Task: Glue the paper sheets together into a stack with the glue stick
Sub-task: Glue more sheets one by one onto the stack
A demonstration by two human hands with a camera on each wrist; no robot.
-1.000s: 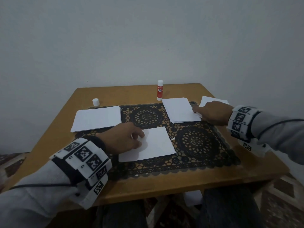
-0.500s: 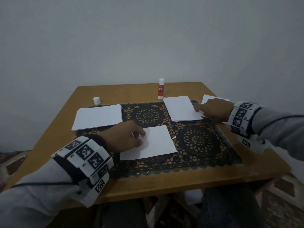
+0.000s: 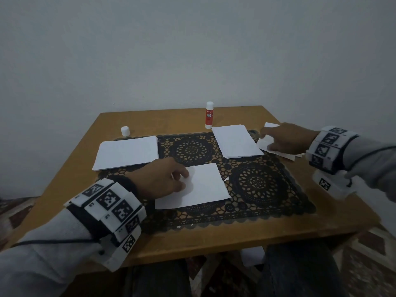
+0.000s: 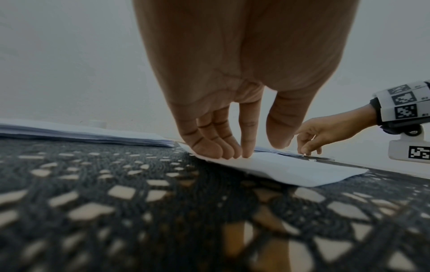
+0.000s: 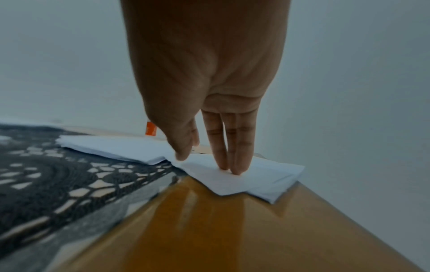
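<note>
A wooden table (image 3: 214, 239) is standing against a plain wall, and a dark lace mat (image 3: 257, 202) is covering most of its top. Three lots of white paper are lying on the mat. The left pile (image 3: 126, 152) is sitting at the mat's far left corner. The far pile (image 3: 236, 141) is lying at the far right part of the mat, just in front of the glue stick. The near sheet (image 3: 205, 187) is lying towards the front, between the two round patterns.

The left hand (image 3: 162, 179) is resting on the left edge of the near sheet; in the left wrist view its fingertips (image 4: 229, 152) are pressing down on the paper with the fingers nearly straight and close together, the thumb hanging just above the sheet.

The right hand (image 3: 287, 139) is reaching to loose sheets (image 3: 262, 142) lying at the right edge of the table, just beside the far pile. In the right wrist view two straight fingers (image 5: 232, 165) are pressing on the top loose sheet and the thumb is touching its edge; nothing is being gripped.

The glue stick (image 3: 209, 115) is standing upright at the far edge of the table, uncapped end hidden, apart from both hands. A small white cap (image 3: 125, 131) is sitting on the bare wood beyond the left pile.
</note>
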